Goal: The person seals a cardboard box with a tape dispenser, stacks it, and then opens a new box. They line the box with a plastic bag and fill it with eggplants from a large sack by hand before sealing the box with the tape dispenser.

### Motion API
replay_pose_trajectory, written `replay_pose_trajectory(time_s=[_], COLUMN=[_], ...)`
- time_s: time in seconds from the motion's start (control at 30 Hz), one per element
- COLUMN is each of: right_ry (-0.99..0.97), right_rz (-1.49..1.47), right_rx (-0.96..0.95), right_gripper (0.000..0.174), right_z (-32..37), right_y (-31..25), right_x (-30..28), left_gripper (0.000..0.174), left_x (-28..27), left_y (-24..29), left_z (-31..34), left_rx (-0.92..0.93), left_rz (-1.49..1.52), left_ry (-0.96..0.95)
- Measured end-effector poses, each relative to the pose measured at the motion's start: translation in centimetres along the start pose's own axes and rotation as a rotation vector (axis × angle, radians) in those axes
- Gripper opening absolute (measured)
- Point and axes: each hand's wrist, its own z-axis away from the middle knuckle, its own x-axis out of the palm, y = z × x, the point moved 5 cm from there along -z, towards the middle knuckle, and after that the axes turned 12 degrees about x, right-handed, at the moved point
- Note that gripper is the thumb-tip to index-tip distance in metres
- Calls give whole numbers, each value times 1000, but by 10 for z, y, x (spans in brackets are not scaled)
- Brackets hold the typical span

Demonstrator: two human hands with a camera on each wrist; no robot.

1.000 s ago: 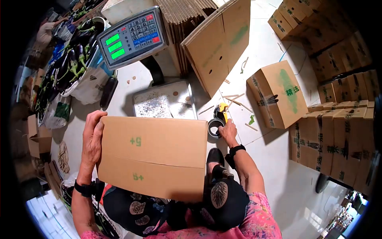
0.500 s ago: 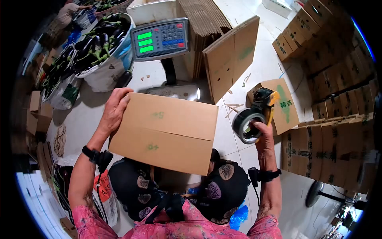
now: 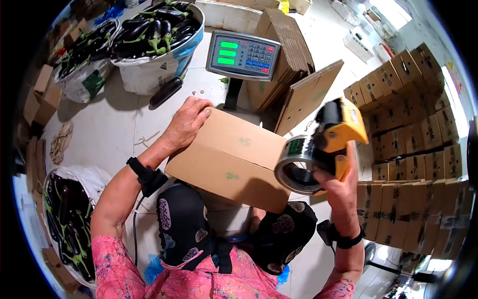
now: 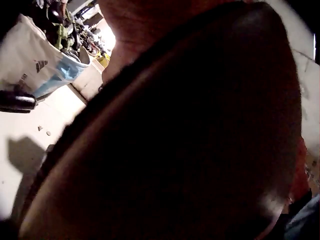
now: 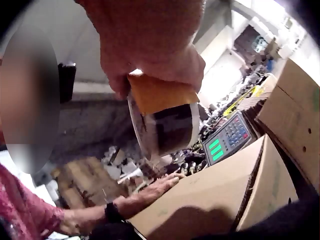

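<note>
A closed cardboard box (image 3: 229, 159) with green marks lies tilted over the person's knees in the head view. The left hand (image 3: 186, 122) grips its far left corner, fingers bent over the edge. Above the box's right end, the right hand (image 3: 341, 184) holds a yellow and black tape dispenser (image 3: 343, 124) with a large roll of tape (image 3: 298, 167). In the right wrist view the dispenser (image 5: 162, 95) hangs under the right hand (image 5: 150, 40), above the box (image 5: 200, 200), and the left hand (image 5: 162, 186) rests at the box's far edge. The left wrist view is mostly dark.
Beyond the box stands a scale with a lit display (image 3: 244, 55), beside flattened cartons (image 3: 284, 55) and a leaning cardboard sheet (image 3: 308, 97). Sacks of eggplants (image 3: 154, 74) stand at the left, with one loose eggplant (image 3: 168, 91) on the floor. Stacked boxes (image 3: 408, 209) line the right.
The right hand has lifted the tape dispenser from near the floor up to the box's right end. The box has turned and its right end now sits lower, the left hand still on its corner.
</note>
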Motion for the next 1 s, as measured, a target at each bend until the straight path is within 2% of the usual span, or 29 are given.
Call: replay_pose_trajectory(time_s=[0.07, 0.1, 0.13, 0.17, 0.2, 0.23, 0.27, 0.33, 0.37, 0.43, 0.53, 0.57, 0.67, 0.7, 0.73, 0.8, 0.83, 0.93, 1.0], right_ry=[-66, -91, -116, -145, -173, -186, -204, -233, -219, -204, -206, -210, -197, -194, -193, -184, -182, -174, -172], right_rz=[93, 145, 165, 341, 514, 648, 668, 713, 748, 782, 830, 849, 870, 863, 855, 867, 850, 839, 846], right_rx=[-94, -197, -208, -247, -291, -434, -413, -364, -454, -386, -411, -405, -374, -361, -350, -372, -371, -369, -380], right_gripper=[71, 70, 67, 64, 61, 58, 59, 62, 60, 61, 64, 65, 68, 68, 68, 67, 66, 65, 65], right_z=[-9, -18, -25, -34, -45, -53, -57, -58, -57, -53, -55, -55, -53, -53, -53, -52, -51, -50, -50], right_y=[-9, -5, -3, 6, 17, 18, 18, 12, 9, 7, 14, 14, 19, 18, 18, 14, 14, 14, 15], right_x=[31, 43, 59, 72, 82, 92, 95, 100, 102, 104, 99, 99, 97, 98, 99, 103, 104, 104, 104], left_gripper=[25, 25, 25, 25, 25, 25, 26, 27, 27, 28, 29, 33, 42, 52, 49, 44, 34, 28, 24], left_x=[-2, 0, 2, 3, 2, 1, 1, 7, 8, 7, -9, -18, -49, -46, -42, -30, -30, -24, -17], left_y=[5, 1, -4, -8, -6, -5, -3, -11, -14, -14, -6, 2, 35, 39, 46, 55, 57, 47, 46], left_z=[-1, 1, 3, 5, 4, 5, 5, 9, 8, 10, 11, 14, 11, 13, 13, 10, 13, 18, 21], left_rx=[94, 50, 7, -33, 5, 41, 77, -12, -19, -55, -30, 26, -79, -239, -299, -213, -363, -383, -493], left_rz=[-44, -3, 36, 73, 55, 36, 15, 100, 111, 129, 115, 98, 372, 625, 793, 906, 1055, 1251, 1406], left_ry=[-4, 18, 38, 57, 62, 64, 67, 94, 108, 113, 278, 396, 326, 185, 59, -40, -56, -14, 26])
